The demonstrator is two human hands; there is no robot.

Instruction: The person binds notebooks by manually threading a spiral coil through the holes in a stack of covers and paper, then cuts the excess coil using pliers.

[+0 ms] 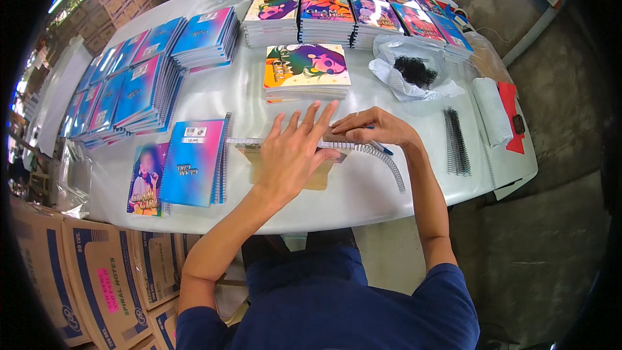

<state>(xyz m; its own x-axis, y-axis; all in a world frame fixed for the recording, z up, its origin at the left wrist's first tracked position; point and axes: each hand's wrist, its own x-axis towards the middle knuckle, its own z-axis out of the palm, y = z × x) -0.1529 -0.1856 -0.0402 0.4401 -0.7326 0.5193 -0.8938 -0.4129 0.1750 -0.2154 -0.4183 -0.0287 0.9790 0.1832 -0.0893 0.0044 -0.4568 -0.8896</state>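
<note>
My left hand (289, 155) lies with fingers spread over a brown board (315, 179) and a row of spiral binding wire (243, 141). Just to its right, my right hand (379, 127) is closed, its fingertips bent down close to the wire. A slim blue-handled tool (382, 148) shows under that hand; its working end is hidden. The loose tail of the coil (389, 167) curves out to the right and toward me. Left of my hands lie a blue-pink spiral notebook (194, 165) and a purple notebook (146, 181) with a figure on its cover.
Ahead stands a stack of notebooks (306, 71), with more stacks (327, 16) behind and blue notebook stacks (139, 87) at left. A white bag (447, 87) holds black coils (416, 72). More coils (457, 142) lie at right, near a white roll (492, 111). Cartons (100, 272) stand lower left.
</note>
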